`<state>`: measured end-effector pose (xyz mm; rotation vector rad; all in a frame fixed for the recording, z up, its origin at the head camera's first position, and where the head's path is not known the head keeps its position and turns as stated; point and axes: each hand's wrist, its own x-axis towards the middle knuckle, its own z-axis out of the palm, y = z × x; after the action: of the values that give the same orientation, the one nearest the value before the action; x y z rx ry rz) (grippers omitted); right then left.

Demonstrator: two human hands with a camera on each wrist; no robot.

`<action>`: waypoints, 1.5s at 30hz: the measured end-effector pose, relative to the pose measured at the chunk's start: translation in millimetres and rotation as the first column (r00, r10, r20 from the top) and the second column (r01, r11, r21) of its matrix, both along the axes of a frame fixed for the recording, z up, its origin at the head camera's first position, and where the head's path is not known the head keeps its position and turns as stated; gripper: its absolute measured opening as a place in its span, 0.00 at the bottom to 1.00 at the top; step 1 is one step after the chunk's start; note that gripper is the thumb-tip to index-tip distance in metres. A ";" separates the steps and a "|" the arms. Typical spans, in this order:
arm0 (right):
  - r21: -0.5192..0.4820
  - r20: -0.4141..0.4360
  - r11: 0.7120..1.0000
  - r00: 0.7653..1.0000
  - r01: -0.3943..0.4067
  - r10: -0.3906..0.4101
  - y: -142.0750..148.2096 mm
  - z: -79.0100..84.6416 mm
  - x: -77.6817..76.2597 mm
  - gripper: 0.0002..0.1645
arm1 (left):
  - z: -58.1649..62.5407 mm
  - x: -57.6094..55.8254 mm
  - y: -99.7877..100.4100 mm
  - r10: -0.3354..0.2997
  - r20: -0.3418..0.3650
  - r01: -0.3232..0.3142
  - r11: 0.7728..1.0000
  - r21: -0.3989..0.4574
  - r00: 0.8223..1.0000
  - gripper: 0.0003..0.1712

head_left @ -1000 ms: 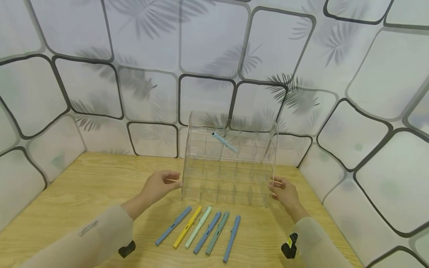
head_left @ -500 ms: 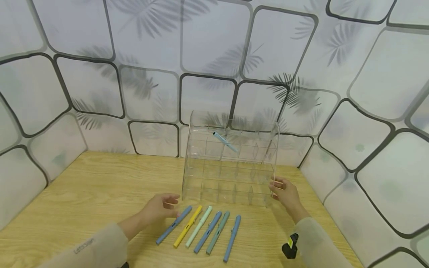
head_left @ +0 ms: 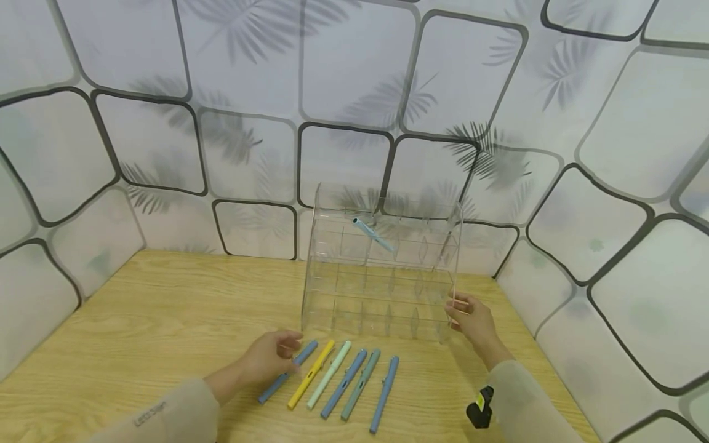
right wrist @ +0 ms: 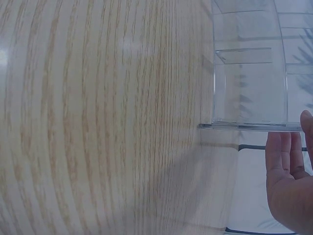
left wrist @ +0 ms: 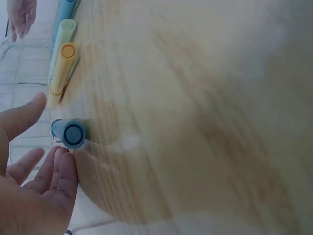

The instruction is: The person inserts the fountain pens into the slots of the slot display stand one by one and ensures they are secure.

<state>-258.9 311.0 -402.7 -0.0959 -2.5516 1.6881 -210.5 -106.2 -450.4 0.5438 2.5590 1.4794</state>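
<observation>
My left hand (head_left: 267,358) is over the leftmost blue pen (head_left: 272,389) on the table. The left wrist view has that pen's round end (left wrist: 74,134) between the raised thumb and the fingers, with the fingertips right at its lower side. Thumb and fingers are spread apart. My right hand (head_left: 471,321) holds the right side panel of a clear acrylic display stand (head_left: 346,321); in the right wrist view its fingers (right wrist: 285,152) lie against the panel's outer face and the thumb reaches past its edge. A light blue pen (head_left: 373,235) lies slantwise on an upper tier.
Right of the left hand lie a yellow pen (head_left: 310,375), a mint pen (head_left: 329,375), another blue pen (head_left: 343,384), a green pen (head_left: 360,384) and one more blue pen (head_left: 384,394). A patterned wall covering (head_left: 249,160) rises behind the wooden table (head_left: 183,301).
My left hand has left the stand's left side and come down and toward me to the leftmost blue pen. The right hand stays at the stand, and the pens have not moved.
</observation>
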 end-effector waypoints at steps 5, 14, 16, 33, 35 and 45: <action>0.003 0.003 1.000 1.000 0.004 -0.004 -0.3 0.1 0.1 0.28 | -3.8 0.8 2.4 0.023 -0.036 -0.025 0.999 -0.044 0.999 0.39; 0.005 -0.012 1.000 1.000 0.006 -0.006 0.1 -0.6 -1.4 0.27 | -5.0 -1.7 3.6 0.048 -0.038 -0.049 0.998 -0.039 0.998 0.33; 0.009 -0.024 1.000 1.000 0.008 -0.008 0.3 -0.7 -1.4 0.27 | -4.1 -2.5 2.0 0.036 -0.032 -0.037 0.999 -0.032 0.999 0.32; 0.008 0.002 1.000 1.000 -0.003 0.003 -0.8 1.0 1.7 0.29 | 24.4 -13.1 -21.2 -0.217 0.448 0.101 0.958 0.268 0.868 0.33; 0.006 -0.001 1.000 1.000 -0.001 0.001 -0.3 0.3 1.1 0.29 | 27.1 -14.1 -20.8 -0.260 0.486 0.113 0.944 0.310 0.834 0.33; 0.010 -0.002 1.000 1.000 -0.003 0.003 1.0 -0.8 -0.5 0.28 | 35.1 -13.8 -17.0 -0.356 0.476 0.155 0.899 0.410 0.804 0.17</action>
<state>-259.5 312.1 -403.5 -0.0904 -2.5599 1.6754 -224.3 -123.2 -415.3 0.4133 1.7219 1.6973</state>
